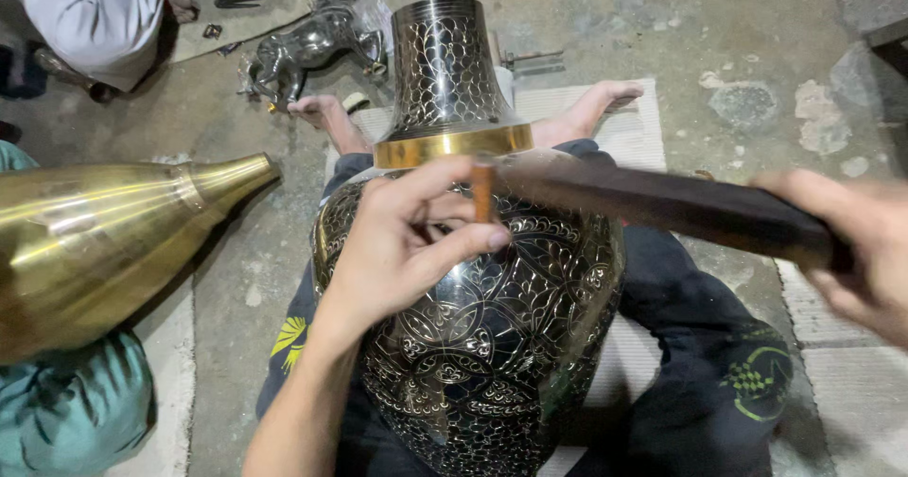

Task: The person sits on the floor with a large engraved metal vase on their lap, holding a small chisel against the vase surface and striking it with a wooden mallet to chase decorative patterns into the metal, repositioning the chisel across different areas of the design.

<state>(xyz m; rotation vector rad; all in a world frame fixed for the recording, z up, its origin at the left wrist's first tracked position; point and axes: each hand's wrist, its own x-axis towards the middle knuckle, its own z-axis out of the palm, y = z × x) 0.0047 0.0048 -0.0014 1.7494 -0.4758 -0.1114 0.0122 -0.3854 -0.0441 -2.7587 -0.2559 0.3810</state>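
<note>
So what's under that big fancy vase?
The engraved vase rests between the person's legs, on dark trousers. A pale mat shows beyond, under the bare feet. Its base is out of view, so what touches it is hidden.

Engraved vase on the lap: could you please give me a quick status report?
Left hand pinching a small chisel on the engraved vase. Right hand gripping dark wooden mallet, blurred. Brass vase alongside left.

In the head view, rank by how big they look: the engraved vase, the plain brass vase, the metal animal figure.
1. Engraved vase, largest.
2. Plain brass vase, partly cut off by the frame edge, so unsure.
3. Animal figure, smallest, though farthest from the camera.
</note>
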